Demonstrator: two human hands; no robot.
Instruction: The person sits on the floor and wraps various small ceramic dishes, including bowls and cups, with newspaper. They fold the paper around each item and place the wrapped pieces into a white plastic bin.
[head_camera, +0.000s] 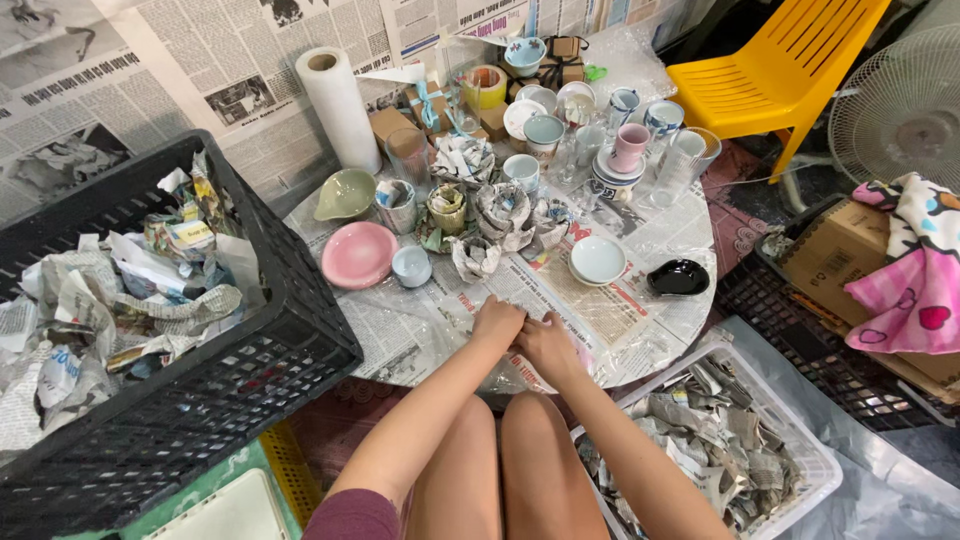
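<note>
Looking down from the head camera, the left hand (497, 322) and right hand (545, 345) lie palm-down and touching each other on the sheet of printed newspaper under clear plastic (585, 310) at the near edge of the low round table (690, 235). Whether either hand grips anything cannot be told. Just beyond them sit a newspaper-wrapped bundle (477, 257), a white shallow bowl (598, 260), a glossy black dish (678, 278) and a pink round plate (358, 254). A black plastic crate of crumpled paper (250, 330) stands left; a white basket of paper wads (800, 455) right.
</note>
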